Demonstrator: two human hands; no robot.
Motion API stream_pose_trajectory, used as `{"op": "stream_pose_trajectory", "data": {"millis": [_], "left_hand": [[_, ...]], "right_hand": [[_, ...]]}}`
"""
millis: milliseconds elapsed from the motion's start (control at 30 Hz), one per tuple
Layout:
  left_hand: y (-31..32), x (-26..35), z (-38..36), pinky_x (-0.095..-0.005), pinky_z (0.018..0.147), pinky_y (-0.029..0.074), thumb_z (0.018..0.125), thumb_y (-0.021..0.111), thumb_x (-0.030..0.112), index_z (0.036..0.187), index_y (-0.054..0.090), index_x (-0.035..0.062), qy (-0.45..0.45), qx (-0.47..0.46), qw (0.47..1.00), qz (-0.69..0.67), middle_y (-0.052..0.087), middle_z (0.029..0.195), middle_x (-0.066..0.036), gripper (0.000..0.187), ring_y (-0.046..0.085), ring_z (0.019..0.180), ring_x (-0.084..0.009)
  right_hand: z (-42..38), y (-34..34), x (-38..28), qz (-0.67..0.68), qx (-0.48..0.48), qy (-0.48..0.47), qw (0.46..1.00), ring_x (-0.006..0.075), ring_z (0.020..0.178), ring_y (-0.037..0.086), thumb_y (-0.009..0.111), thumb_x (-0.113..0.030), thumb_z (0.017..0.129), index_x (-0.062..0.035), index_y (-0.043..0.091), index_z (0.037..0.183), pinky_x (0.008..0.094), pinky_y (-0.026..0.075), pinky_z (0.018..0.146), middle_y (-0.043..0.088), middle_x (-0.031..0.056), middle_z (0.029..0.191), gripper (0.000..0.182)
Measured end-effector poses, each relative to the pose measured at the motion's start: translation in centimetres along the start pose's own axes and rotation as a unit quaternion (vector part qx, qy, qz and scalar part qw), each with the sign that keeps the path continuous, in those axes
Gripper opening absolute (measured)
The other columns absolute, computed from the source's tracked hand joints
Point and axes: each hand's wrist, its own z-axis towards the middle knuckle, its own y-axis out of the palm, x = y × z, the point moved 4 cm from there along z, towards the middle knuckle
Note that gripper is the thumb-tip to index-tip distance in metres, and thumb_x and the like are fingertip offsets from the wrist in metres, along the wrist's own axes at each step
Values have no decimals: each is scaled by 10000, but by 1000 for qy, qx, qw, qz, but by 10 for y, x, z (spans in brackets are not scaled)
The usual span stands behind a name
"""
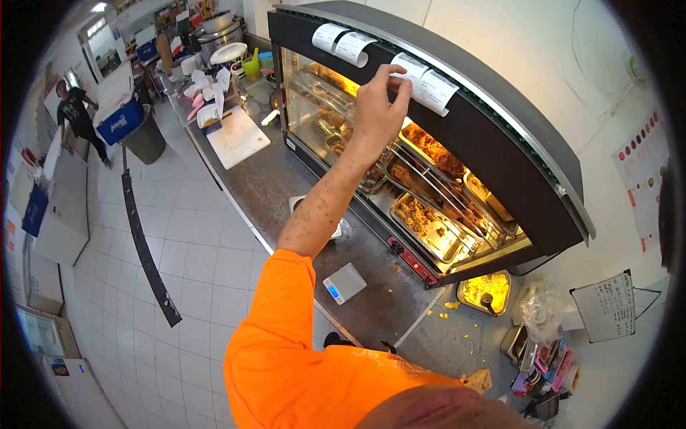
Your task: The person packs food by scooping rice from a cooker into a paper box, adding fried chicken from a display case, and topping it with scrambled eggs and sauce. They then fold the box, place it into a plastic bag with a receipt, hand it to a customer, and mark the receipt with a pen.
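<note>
My left hand [384, 104] reaches up to the top front of a heated food display cabinet [493, 171]. Its thumb and index finger are closed on the edge of a printed paper slip [409, 69]. Another printed slip [434, 93] hangs right beside it, and two more curled slips [339, 44] hang further left on the black panel. Behind the glass are lit trays of food [432, 227]. My right hand is out of view.
A small digital scale [345, 284] lies on the dark counter [379, 314] below. A tray of yellow food [484, 292] with a ladle stands at the cabinet's right end. A white cutting board [239, 136] lies further left. A person [77, 114] stands across the tiled floor near a bin [146, 139].
</note>
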Motion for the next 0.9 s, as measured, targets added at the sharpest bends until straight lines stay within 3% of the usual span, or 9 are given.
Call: {"op": "stream_pose_trajectory", "data": {"millis": [100,167,233,300,400,500,633,867,900], "left_hand": [[-7,-1,0,-342,647,477,837,593,105,917,598,-3,13,31,999,16,634,774,-136,135,630,722,-240],[-28,-17,3,-287,669,469,829,586,90,939,611,-19,32,127,988,86,652,783,-101,157,614,723,-170],[-48,-51,13,-298,706,466,823,592,96,909,619,-7,26,180,981,75,637,792,-92,138,594,736,-177],[-72,-79,19,-305,722,458,828,588,117,900,618,3,-43,260,964,44,639,830,-100,138,591,762,-187],[-93,-102,31,-315,744,453,834,582,138,893,616,5,-79,264,961,24,639,851,-106,149,591,779,-195],[-105,-117,44,-314,690,463,815,586,89,878,595,1,-79,272,958,44,620,796,-87,108,585,714,-185],[-113,-131,59,-309,745,454,831,592,151,900,622,12,-88,243,964,67,637,848,-103,159,592,786,-190],[-114,-139,80,-298,743,455,822,606,150,897,627,11,-88,224,966,89,642,837,-88,159,589,786,-179],[-114,-142,82,-323,729,465,813,603,140,877,622,14,-76,233,966,83,642,820,-105,143,602,773,-210]], "right_hand": [[6,-1,-10,8,-1,-11,1000,343,1169,433,524,-490,877,-186,496,1223,495,312,981,447,94,1290,462],[12,-3,-19,12,-3,-25,1000,342,1161,441,523,-490,877,-182,505,1212,493,317,976,457,96,1279,456],[15,-4,-27,14,-7,-36,999,341,1154,448,522,-490,877,-178,513,1202,491,322,972,467,98,1268,451],[17,-4,-33,17,-9,-45,999,340,1146,455,522,-490,877,-173,522,1192,488,326,968,477,100,1257,446],[20,-4,-44,25,-10,-55,998,338,1135,466,521,-490,878,-167,535,1176,485,334,961,492,103,1241,440],[21,-6,-53,32,-10,-63,997,336,1123,477,520,-490,878,-161,548,1161,481,341,954,506,106,1225,435],[22,-9,-63,41,-10,-70,997,333,1108,491,519,-490,879,-152,566,1140,477,351,946,526,109,1203,430],[19,-13,-81,59,-13,-77,995,329,1082,517,517,-490,879,-137,596,1104,468,368,930,561,116,1164,425],[18,-13,-84,62,-14,-78,995,328,1078,520,516,-490,880,-135,600,1099,467,371,928,565,117,1159,425]]}}
